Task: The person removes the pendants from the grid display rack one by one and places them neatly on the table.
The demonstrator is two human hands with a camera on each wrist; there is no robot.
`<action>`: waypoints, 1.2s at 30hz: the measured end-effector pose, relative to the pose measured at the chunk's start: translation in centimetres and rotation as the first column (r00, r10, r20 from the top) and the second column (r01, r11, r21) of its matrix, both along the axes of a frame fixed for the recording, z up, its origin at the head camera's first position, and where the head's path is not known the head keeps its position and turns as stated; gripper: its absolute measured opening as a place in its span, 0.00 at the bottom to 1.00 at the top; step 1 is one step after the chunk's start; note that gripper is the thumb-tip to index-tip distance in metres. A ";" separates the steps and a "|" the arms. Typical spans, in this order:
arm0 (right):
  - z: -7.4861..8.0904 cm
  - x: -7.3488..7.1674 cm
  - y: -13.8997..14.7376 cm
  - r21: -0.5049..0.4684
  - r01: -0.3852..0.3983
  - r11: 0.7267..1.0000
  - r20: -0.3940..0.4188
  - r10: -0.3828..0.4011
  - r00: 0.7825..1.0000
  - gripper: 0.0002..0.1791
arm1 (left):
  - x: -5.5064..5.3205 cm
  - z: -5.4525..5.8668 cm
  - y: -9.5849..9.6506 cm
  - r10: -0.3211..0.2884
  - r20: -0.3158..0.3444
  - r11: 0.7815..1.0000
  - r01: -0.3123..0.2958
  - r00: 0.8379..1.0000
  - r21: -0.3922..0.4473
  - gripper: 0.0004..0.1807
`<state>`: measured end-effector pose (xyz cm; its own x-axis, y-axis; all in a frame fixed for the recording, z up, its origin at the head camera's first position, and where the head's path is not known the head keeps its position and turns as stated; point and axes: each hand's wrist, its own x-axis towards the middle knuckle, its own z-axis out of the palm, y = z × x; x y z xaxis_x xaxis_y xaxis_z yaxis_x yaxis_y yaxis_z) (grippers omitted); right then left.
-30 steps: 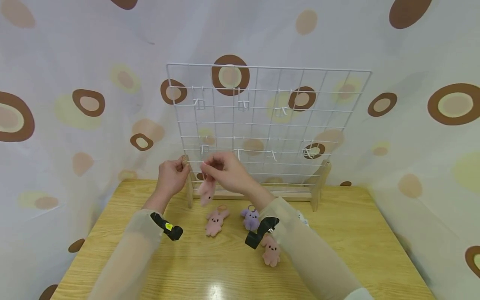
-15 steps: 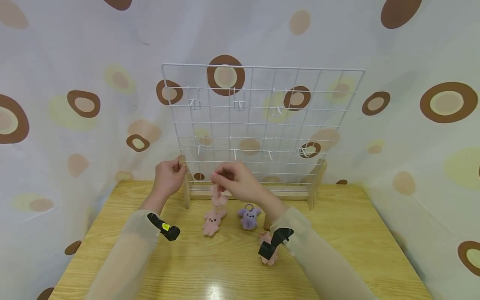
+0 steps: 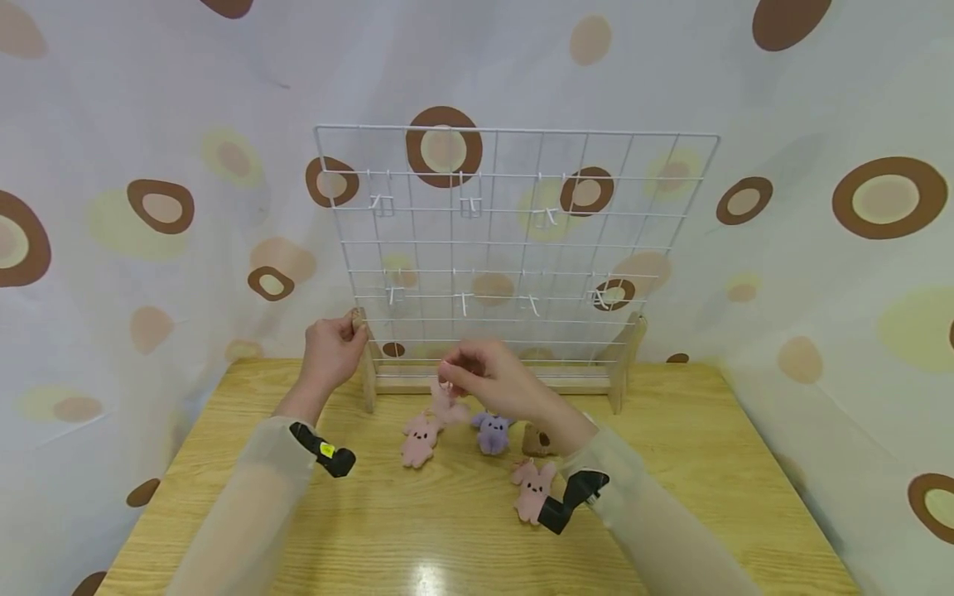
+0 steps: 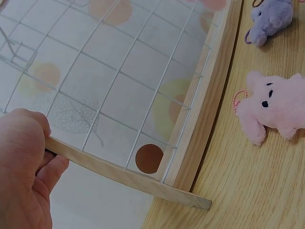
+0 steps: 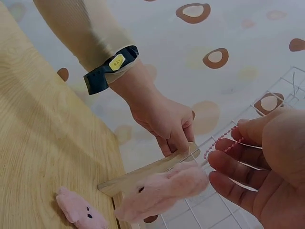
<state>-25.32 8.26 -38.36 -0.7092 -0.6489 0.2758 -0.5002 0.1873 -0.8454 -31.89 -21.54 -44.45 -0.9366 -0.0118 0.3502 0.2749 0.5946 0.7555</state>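
Observation:
My left hand (image 3: 333, 352) grips the top of the left wooden post (image 4: 128, 179) of a white wire grid rack (image 3: 514, 232). With its fingertips, my right hand (image 3: 488, 377) pinches the pink bead chain (image 5: 226, 139) of a pink plush keychain (image 5: 164, 191), which dangles in front of the rack's lower rail. Below it on the table lies another pink plush keychain (image 3: 421, 440), face up. A purple plush keychain (image 3: 493, 434) sits to the right, beside a brown plush (image 3: 537, 441) partly behind my right wrist. Nearer me is a third pink plush keychain (image 3: 532, 490), partly covered by the wrist camera.
Several white hooks hang on the grid in two rows, such as an upper hook (image 3: 546, 217) and a lower hook (image 3: 464, 303). The rack stands near the back of the wooden table (image 3: 335, 530), before a patterned backdrop (image 3: 171, 99).
My right hand has moved down and to the right, away from the lower hooks, carrying the pink plush keychain. The brown plush has come into view. My left hand stays on the post.

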 end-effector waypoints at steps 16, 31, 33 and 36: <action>-2.5 2.5 2.7 0.064 -0.093 0.994 0.076 0.088 0.993 0.10 | 0.1 0.0 0.0 -0.006 0.042 1.000 0.004 0.999 0.030 0.18; -5.6 4.9 5.0 0.004 -0.131 0.991 0.180 0.128 0.975 0.09 | 0.3 0.2 0.1 -0.003 0.067 0.999 -0.001 0.998 0.051 0.20; -6.0 5.3 5.3 0.003 -0.132 0.991 0.194 0.129 0.972 0.09 | 0.3 0.2 0.1 -0.004 0.069 0.999 0.001 0.998 0.055 0.20; -6.4 5.8 5.7 0.001 -0.146 0.989 0.197 0.143 0.970 0.09 | 0.3 0.2 0.2 0.000 0.065 0.998 -0.003 0.998 0.055 0.20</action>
